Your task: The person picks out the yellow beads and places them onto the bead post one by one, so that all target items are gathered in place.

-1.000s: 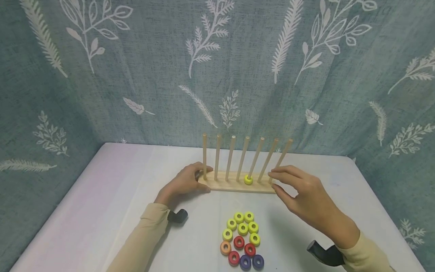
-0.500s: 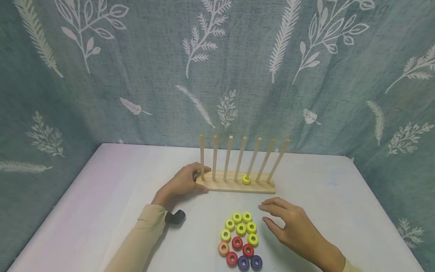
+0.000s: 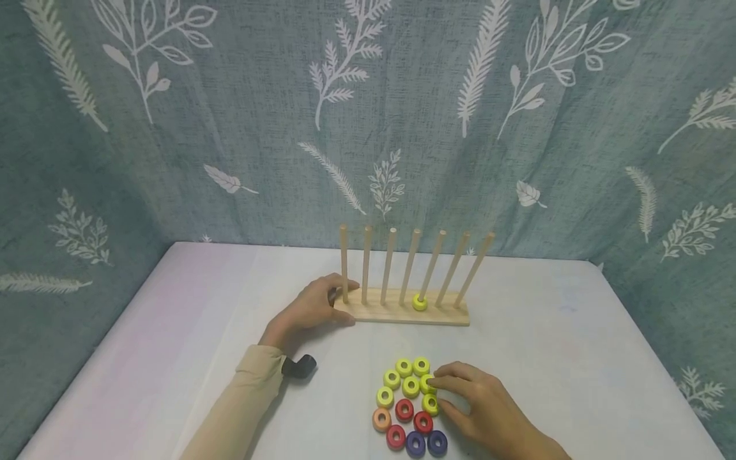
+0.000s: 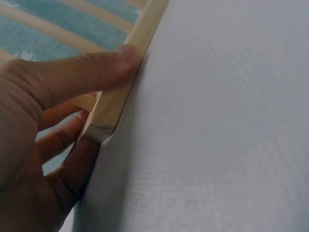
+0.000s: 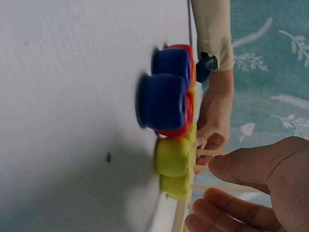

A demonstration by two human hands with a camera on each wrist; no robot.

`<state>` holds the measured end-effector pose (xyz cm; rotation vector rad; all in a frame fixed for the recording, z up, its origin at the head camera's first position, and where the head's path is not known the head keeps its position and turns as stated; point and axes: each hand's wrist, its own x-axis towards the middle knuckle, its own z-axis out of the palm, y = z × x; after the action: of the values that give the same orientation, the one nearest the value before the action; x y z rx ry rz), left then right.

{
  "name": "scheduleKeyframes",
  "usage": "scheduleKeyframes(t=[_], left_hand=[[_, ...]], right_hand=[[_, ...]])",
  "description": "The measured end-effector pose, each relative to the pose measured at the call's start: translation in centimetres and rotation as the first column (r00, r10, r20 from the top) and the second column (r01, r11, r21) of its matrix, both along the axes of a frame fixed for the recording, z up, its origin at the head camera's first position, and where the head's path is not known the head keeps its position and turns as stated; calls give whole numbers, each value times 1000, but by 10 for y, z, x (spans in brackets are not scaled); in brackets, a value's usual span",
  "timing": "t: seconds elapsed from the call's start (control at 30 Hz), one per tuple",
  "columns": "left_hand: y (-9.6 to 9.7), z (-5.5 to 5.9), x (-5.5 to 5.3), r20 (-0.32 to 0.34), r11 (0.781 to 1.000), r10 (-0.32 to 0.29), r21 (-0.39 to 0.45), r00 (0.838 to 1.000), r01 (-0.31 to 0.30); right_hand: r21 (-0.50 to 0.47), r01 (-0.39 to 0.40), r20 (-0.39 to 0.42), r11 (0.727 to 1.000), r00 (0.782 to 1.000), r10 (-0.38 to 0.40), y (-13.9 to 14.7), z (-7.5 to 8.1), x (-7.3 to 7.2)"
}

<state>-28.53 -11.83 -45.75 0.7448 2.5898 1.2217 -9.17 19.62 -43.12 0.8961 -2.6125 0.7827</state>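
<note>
A wooden peg rack (image 3: 379,313) with several upright pegs stands on the white table. One yellow ring (image 3: 420,303) sits at the bottom of one of its right-hand pegs. My left hand (image 3: 313,305) grips the rack's left end, its thumb (image 4: 104,67) along the front edge. My right hand (image 3: 483,402) reaches over the right side of a cluster of loose rings, its fingertips at a yellow ring (image 3: 427,384). Another yellow ring (image 5: 173,157) lies near the thumb. In the right wrist view, thumb and fingers are apart with nothing held between them.
Loose rings in front of the rack include several yellow ones, red ones (image 3: 404,410), an orange one (image 3: 382,419) and two dark blue ones (image 3: 415,443). A patterned curtain (image 3: 368,128) hangs behind the table (image 3: 552,332).
My right hand has moved from the rack's right end down toward me, then left to the loose yellow rings. My left hand stays on the rack.
</note>
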Motion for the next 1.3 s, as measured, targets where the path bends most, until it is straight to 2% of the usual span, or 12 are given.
scheduleKeyframes(t=[0.4,0.6,1.0,1.13,1.3], left_hand=[[-1,-3,-1,-20,1000,-7,5,1000,7],[0,-2,-1,-12,1000,3,3,1000,-3],[0,-4,1,-17,1000,6,-13,1000,-6],[0,-4,0,-27,1000,1,-21,1000,-2],[0,-2,-2,-46,999,-14,-36,999,12]], right_hand=[[-16,-32,19,999,999,32,-3,-14,4],[-9,-42,89,999,995,43,-4,-14,7],[38,-61,118,997,991,57,-10,-14,6],[53,-73,100,996,993,68,-12,-12,6],[55,-58,134,997,990,51,-11,-10,5]])
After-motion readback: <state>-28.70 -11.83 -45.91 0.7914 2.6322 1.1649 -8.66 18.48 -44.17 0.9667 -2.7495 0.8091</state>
